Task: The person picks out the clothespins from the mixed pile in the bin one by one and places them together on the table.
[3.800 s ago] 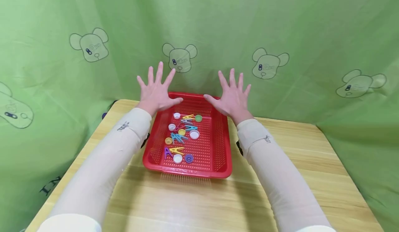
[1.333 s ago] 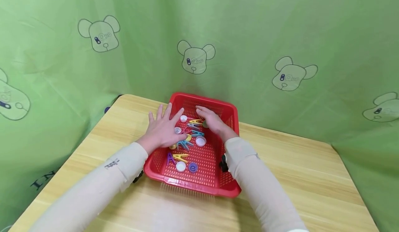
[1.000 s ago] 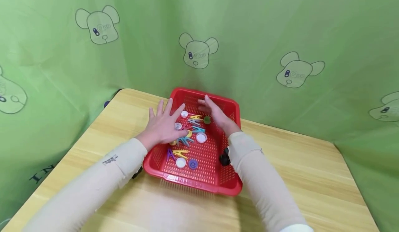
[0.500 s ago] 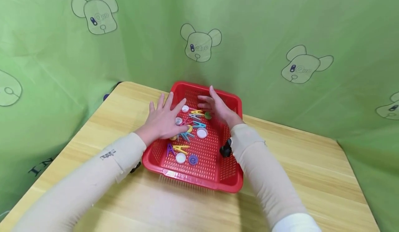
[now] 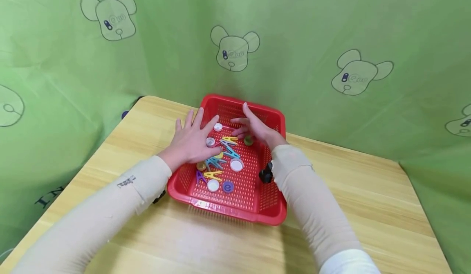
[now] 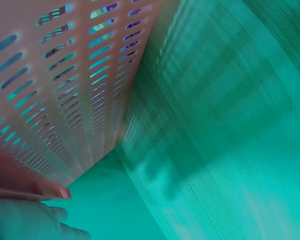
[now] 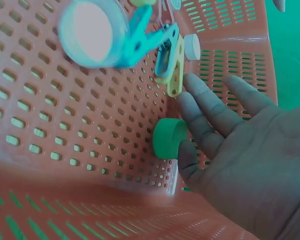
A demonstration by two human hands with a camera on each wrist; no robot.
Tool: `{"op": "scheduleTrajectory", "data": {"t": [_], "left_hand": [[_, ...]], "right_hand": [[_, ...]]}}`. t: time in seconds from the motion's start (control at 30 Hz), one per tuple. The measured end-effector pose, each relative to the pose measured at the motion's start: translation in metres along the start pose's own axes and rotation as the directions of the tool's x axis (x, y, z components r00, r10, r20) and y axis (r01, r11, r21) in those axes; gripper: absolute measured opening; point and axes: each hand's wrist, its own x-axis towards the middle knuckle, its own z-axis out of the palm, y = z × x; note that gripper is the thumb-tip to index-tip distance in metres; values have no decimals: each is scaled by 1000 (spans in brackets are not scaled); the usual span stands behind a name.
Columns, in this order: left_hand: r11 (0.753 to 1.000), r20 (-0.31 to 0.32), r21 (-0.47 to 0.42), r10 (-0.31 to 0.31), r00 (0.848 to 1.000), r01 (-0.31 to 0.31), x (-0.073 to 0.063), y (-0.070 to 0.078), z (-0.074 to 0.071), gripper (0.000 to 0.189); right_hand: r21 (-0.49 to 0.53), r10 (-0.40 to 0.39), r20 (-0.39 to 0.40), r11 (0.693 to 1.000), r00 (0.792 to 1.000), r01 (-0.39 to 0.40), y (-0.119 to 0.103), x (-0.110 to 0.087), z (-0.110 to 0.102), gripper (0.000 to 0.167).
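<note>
My left hand (image 5: 191, 143) rests on the left side of a red perforated basket (image 5: 235, 213), fingers spread; its thumb reaches in over teal clothespins (image 5: 215, 162). Inside the far right part, my right hand (image 5: 257, 129) has loosely bent fingers and holds nothing. In the right wrist view its fingertips lie beside a green bottle cap (image 7: 165, 139) and just short of a yellow clothespin (image 7: 177, 75). Another teal clothespin (image 5: 232, 153) and a white cap (image 5: 236, 165) lie mid-basket. Nearer are a purple cap (image 5: 228, 186), a second white cap (image 5: 212, 185) and a purple clothespin (image 5: 200, 178).
The basket stands on a wooden table (image 5: 349, 192), close to its far edge. Green cloth (image 5: 294, 28) with bear-head prints hangs behind and at both sides. A black wrist camera (image 5: 266, 173) on the right arm overlaps the basket's right wall.
The far yellow, grey and teal clothespins have shifted and turned toward the front, and the white cap has slid slightly nearer. Earlier, both raised, spread hands came down to the basket. The left hand now stays put.
</note>
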Motion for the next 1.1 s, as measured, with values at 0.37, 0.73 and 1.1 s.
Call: {"op": "scheduleTrajectory", "data": {"t": [0.37, 0.73, 1.1], "left_hand": [[1000, -5, -5, -6, 1000, 6, 0, -1, 2, 100], [1000, 7, 7, 7, 1000, -7, -1, -1, 3, 100], [1000, -6, 6, 18, 1000, -18, 1, -2, 4, 100]], "right_hand": [[-75, -79, 23, 994, 997, 80, 0, 6, 0, 77], [-182, -238, 169, 946, 956, 268, 7, 14, -10, 59], [-338, -199, 310, 891, 930, 303, 9, 25, -15, 71]]}}
